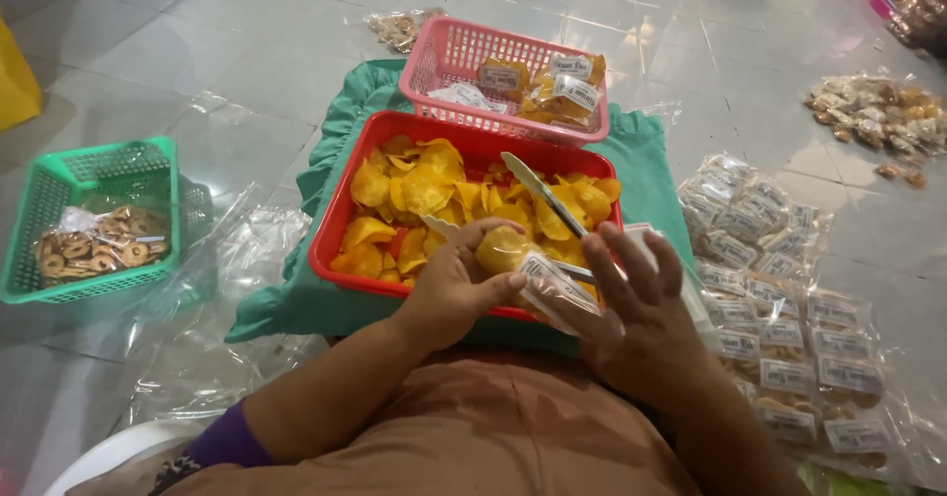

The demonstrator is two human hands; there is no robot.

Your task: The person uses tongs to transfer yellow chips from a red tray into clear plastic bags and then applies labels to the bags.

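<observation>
A small clear bag (538,277) of yellow chips is held between both hands just above the near rim of the red basket (340,222), at about 6 o'clock of it. The left hand (456,284) is curled around the bag's filled end, its grip pressed on the plastic. The right hand (636,309) supports the bag's labelled end from underneath, fingers spread and pointing toward 11 o'clock (its thumb is hidden). Metal tongs (543,192) lie across the loose chips (424,190) in the red basket. A pink basket (444,57) with packed bags sits at 12 o'clock, a green basket (59,185) at 9 o'clock, and rows of sealed packets (779,299) at 3 o'clock on the floor.
</observation>
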